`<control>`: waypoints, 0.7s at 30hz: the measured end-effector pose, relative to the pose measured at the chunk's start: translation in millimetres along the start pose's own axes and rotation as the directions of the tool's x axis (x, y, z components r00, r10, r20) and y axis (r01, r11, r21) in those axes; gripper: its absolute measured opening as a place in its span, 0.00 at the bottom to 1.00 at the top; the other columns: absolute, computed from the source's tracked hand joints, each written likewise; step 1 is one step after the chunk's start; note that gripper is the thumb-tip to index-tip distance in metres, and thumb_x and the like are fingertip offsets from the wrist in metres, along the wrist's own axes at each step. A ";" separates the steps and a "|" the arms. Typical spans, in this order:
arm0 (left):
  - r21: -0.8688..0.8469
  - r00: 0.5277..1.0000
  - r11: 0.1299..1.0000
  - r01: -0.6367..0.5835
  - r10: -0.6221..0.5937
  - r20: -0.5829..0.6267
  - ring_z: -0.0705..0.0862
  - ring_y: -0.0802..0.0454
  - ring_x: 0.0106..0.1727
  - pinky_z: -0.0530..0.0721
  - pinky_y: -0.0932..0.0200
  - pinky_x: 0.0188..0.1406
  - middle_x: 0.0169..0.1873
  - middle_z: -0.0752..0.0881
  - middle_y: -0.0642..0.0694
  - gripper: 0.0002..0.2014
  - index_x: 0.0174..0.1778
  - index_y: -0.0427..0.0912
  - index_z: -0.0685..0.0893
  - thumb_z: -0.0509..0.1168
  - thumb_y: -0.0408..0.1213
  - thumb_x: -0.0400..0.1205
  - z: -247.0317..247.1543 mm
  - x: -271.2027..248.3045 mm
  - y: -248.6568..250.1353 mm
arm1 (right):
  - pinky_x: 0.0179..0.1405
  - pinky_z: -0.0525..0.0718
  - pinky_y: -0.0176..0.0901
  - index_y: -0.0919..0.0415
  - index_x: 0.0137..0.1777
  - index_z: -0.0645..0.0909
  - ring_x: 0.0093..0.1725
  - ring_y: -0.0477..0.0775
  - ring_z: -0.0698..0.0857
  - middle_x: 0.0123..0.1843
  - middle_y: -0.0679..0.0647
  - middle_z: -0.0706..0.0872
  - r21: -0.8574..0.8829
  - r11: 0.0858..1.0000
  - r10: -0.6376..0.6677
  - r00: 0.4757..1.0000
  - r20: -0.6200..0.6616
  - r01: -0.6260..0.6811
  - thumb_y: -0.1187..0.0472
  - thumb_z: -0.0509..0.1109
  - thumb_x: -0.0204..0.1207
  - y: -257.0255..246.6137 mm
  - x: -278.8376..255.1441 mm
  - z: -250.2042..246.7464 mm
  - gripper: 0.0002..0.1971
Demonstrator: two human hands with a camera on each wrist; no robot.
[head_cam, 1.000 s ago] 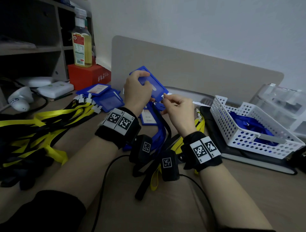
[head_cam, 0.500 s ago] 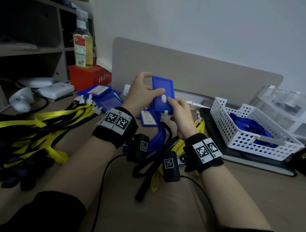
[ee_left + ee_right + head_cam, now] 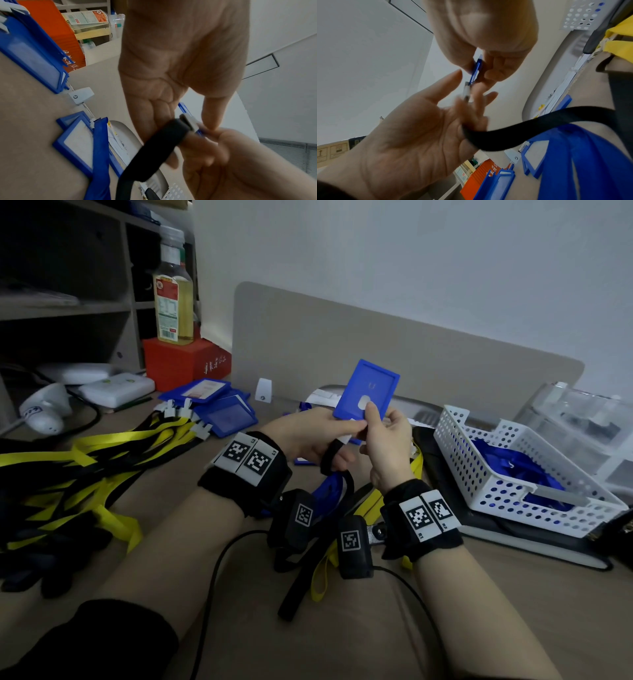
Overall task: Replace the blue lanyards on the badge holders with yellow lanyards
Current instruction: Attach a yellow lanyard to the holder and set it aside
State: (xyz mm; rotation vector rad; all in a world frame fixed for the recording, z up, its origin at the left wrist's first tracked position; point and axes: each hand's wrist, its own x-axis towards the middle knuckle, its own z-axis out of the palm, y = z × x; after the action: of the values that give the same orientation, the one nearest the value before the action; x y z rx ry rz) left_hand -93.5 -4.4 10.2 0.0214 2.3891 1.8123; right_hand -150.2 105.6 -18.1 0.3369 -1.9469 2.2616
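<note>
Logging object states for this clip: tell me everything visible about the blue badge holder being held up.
The blue badge holder looks like rigid plastic: a raised frame, a pale oval thumb cut-out and a small mark near the top. It is held upright above the desk. The right hand pinches its lower part; the left hand grips the white clip at its lower edge, where a black strap hangs.
</note>
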 end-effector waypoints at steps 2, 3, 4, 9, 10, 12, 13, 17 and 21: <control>0.093 0.998 0.996 0.007 -0.001 -0.064 0.72 0.57 0.20 0.74 0.66 0.20 0.26 0.75 0.47 0.14 0.52 0.38 0.83 0.60 0.47 0.86 -3.5 -0.3 -0.7 | 0.17 0.73 0.30 0.64 0.53 0.74 0.27 0.46 0.83 0.39 0.56 0.85 0.025 1.000 0.010 1.000 -0.021 -0.010 0.57 0.65 0.83 0.1 1.4 -1.7 0.09; 0.131 0.996 0.991 0.016 -0.004 -0.090 0.68 0.58 0.18 0.72 0.64 0.21 0.22 0.73 0.50 0.14 0.48 0.39 0.84 0.61 0.46 0.85 -6.2 -1.0 -0.5 | 0.16 0.73 0.30 0.64 0.53 0.74 0.26 0.45 0.84 0.38 0.56 0.86 0.042 0.999 0.022 0.999 -0.026 -0.021 0.58 0.65 0.83 0.5 2.1 -2.7 0.09; 0.156 0.994 0.987 0.025 -0.008 -0.108 0.65 0.58 0.18 0.69 0.63 0.23 0.19 0.70 0.53 0.14 0.44 0.41 0.85 0.61 0.47 0.85 -8.4 -2.6 0.5 | 0.15 0.71 0.30 0.64 0.54 0.74 0.23 0.44 0.84 0.38 0.56 0.86 0.044 0.998 0.037 0.999 -0.029 -0.036 0.58 0.64 0.84 0.7 2.7 -3.5 0.08; 0.184 0.978 0.981 0.058 -0.019 -0.209 0.61 0.57 0.20 0.61 0.66 0.16 0.19 0.68 0.53 0.16 0.41 0.40 0.87 0.60 0.46 0.86 -21.1 -17.2 5.3 | 0.20 0.71 0.33 0.61 0.55 0.73 0.21 0.40 0.84 0.35 0.49 0.86 0.001 0.991 0.135 0.991 -0.023 -0.135 0.57 0.62 0.85 1.8 8.0 -1.4 0.07; 0.190 0.973 0.980 0.060 -0.015 -0.231 0.61 0.58 0.19 0.60 0.66 0.15 0.20 0.68 0.52 0.16 0.41 0.40 0.86 0.60 0.45 0.86 -24.1 -20.9 5.0 | 0.22 0.72 0.34 0.61 0.55 0.73 0.21 0.40 0.84 0.34 0.49 0.86 0.000 0.989 0.149 0.989 -0.014 -0.149 0.57 0.62 0.84 0.6 9.2 1.7 0.07; 0.200 0.962 0.978 0.063 -0.006 -0.272 0.61 0.57 0.18 0.59 0.66 0.15 0.22 0.69 0.50 0.16 0.39 0.41 0.85 0.59 0.44 0.87 -30.7 -29.7 4.2 | 0.24 0.76 0.38 0.62 0.55 0.74 0.20 0.41 0.84 0.33 0.51 0.85 0.003 0.986 0.165 0.986 0.009 -0.165 0.57 0.62 0.84 -2.7 12.7 10.0 0.08; 0.200 0.957 0.978 0.067 -0.006 -0.290 0.60 0.57 0.19 0.58 0.66 0.16 0.22 0.69 0.50 0.16 0.39 0.41 0.84 0.59 0.44 0.87 -34.5 -35.0 3.7 | 0.23 0.77 0.35 0.62 0.55 0.74 0.20 0.41 0.84 0.33 0.52 0.85 -0.007 0.986 0.169 0.985 0.022 -0.169 0.57 0.63 0.84 -4.4 15.0 14.9 0.08; 0.194 0.929 0.975 0.105 -0.026 -0.369 0.61 0.58 0.18 0.58 0.66 0.15 0.23 0.69 0.49 0.16 0.39 0.41 0.83 0.58 0.44 0.88 -54.7 -60.8 2.1 | 0.19 0.74 0.31 0.62 0.50 0.74 0.23 0.46 0.85 0.34 0.56 0.85 -0.024 0.984 0.178 0.980 0.087 -0.176 0.58 0.63 0.84 -5.7 27.4 38.6 0.07; 0.222 0.872 0.961 0.163 -0.035 -0.488 0.61 0.57 0.17 0.58 0.67 0.15 0.22 0.69 0.49 0.17 0.38 0.40 0.85 0.59 0.44 0.87 -81.6 -92.2 -3.5 | 0.16 0.67 0.29 0.58 0.35 0.70 0.20 0.47 0.82 0.30 0.57 0.83 -0.057 0.983 0.183 0.975 0.127 -0.176 0.62 0.62 0.83 -4.5 35.0 69.8 0.13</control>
State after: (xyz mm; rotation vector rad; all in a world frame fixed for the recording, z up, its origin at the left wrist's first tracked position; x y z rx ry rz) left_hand -12.0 -92.5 37.9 -0.5848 2.8774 1.5884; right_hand -177.4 36.0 4.9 0.3250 -2.1735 2.3539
